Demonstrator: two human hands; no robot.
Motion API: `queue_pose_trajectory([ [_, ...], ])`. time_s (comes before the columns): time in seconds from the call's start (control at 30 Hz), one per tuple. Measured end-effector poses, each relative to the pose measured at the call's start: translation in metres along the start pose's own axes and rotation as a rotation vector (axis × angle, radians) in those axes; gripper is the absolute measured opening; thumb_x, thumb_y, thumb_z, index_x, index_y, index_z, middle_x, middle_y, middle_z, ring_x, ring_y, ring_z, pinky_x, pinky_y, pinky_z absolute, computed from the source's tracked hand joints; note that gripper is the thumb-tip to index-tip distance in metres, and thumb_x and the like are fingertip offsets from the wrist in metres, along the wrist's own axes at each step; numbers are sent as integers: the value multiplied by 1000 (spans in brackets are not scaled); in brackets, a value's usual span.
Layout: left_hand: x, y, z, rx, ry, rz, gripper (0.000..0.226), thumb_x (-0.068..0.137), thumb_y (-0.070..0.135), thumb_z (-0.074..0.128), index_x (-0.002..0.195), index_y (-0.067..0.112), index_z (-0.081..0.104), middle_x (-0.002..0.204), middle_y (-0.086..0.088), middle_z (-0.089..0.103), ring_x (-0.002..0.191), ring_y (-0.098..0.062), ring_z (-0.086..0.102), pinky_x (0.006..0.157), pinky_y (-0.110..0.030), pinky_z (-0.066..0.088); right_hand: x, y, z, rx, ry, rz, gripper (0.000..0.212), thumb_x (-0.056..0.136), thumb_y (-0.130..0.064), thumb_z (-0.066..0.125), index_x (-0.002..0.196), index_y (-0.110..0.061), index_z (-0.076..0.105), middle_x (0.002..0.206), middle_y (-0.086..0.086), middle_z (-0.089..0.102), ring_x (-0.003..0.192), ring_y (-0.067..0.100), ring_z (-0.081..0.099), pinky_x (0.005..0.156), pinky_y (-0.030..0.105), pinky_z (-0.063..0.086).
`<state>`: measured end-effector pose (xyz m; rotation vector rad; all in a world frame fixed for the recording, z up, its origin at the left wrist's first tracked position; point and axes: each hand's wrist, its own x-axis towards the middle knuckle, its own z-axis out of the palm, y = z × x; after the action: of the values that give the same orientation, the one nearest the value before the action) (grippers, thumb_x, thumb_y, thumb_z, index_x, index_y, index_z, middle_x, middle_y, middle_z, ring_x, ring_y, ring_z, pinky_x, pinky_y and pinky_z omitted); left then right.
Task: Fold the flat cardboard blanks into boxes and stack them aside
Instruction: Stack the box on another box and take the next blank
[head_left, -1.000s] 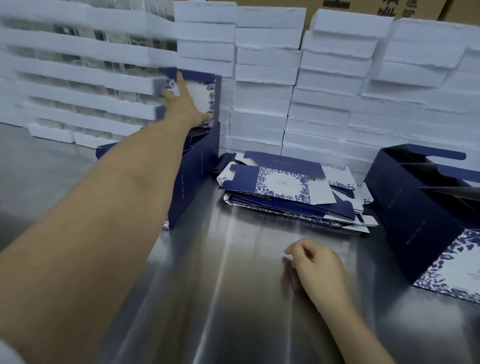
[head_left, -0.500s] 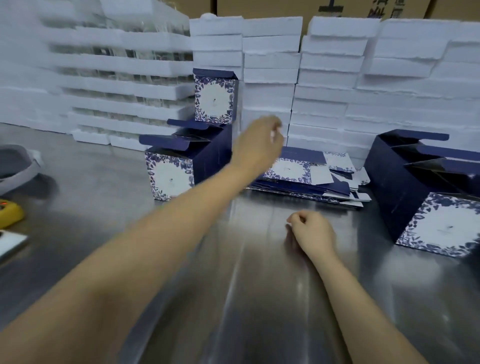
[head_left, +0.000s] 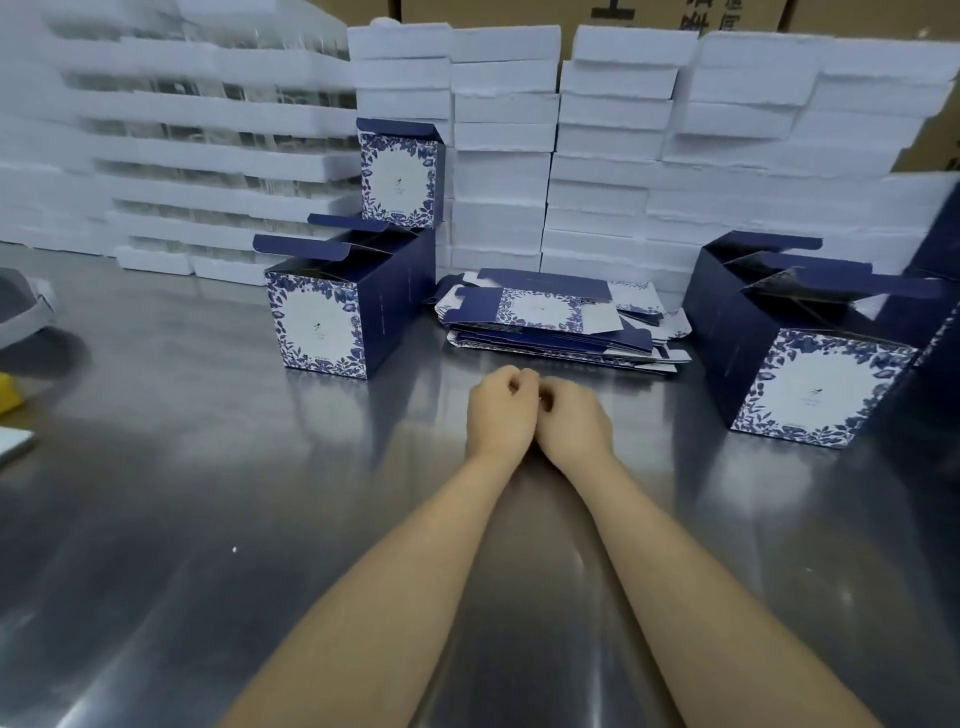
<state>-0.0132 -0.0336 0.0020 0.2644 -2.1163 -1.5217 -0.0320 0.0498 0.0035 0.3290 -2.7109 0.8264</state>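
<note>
A pile of flat navy-and-floral cardboard blanks (head_left: 550, 322) lies on the steel table (head_left: 208, 467), just beyond my hands. To its left, folded boxes (head_left: 332, 317) stand with top flaps open, and one more folded box (head_left: 400, 174) sits on top of them. My left hand (head_left: 498, 413) and my right hand (head_left: 574, 418) rest side by side on the table with fingers curled. They touch each other and hold nothing. Another folded box (head_left: 800, 358) with open flaps stands to the right.
Stacks of white foam trays (head_left: 623, 130) form a wall along the back of the table. A yellow object (head_left: 8, 395) and a white flat item (head_left: 13, 444) lie at the left edge, with a grey object (head_left: 21, 306) behind them.
My left hand let go of the folded box on top of the left stack and drew back to the table beside my right hand. The right hand stayed in place.
</note>
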Motion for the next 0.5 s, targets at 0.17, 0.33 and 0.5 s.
queue_pose_trajectory([
  [0.17,0,-4,0,7,-84,-15,36,92,20,48,57,15,42,51,5,46,53,-15,38,55,-31,33,25,16,4,-139,158,-27,41,90,-16,51,130,-15,54,132,5,48,126,24,39,96,36,36],
  [0.33,0,-5,8,85,-172,26,42,96,35,45,67,6,57,62,-6,64,67,-28,59,66,-38,48,56,30,15,-141,73,-54,47,98,-37,43,144,-25,43,159,4,18,148,22,-1,118,42,1],
  [0.5,4,-9,13,159,-221,37,27,83,28,45,73,6,58,68,-9,65,68,-33,59,62,-41,49,85,38,26,-71,-44,-77,48,100,-45,36,146,-32,38,163,-5,5,148,16,-15,113,53,-14],
])
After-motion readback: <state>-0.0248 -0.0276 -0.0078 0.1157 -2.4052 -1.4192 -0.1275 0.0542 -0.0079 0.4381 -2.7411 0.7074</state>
